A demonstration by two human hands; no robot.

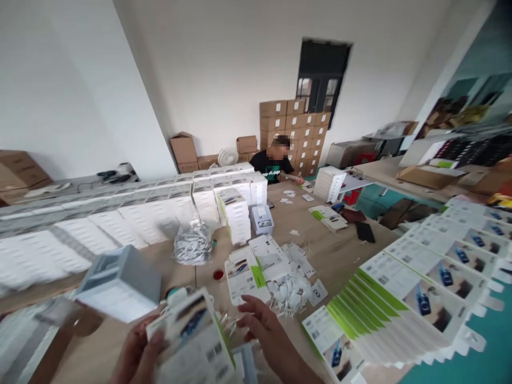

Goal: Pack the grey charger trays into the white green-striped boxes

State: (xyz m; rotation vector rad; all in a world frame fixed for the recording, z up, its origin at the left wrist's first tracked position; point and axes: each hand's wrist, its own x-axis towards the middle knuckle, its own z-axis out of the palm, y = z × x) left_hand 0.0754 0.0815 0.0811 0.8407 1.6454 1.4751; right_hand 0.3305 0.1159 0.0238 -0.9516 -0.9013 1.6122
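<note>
Printed carton gripped in my left hand, right hand unfilled

My left thumb lies across the face of the carton and my fingers go behind it, closed on its left edge, so it stands tilted above the near part of the table. I cannot tell whether anything is inside it. My right hand holds nothing; its fingers are spread and slightly curled, just to the right of the carton and near a heap of small white pieces.

Beyond my left hand sits a blue-grey bin, slanted in my view; its contents are hidden from me. Past it, a clear plastic bag is full of grey, cable-like coils. A small pale box stands beside a stack of white cartons, and long rows of white boxes run along the far left, their insides out of sight. On my right, flat printed sleeves overlap in fanned rows. Across the table a co-worker sits before stacked brown cartons, whose contents I cannot see.
</note>
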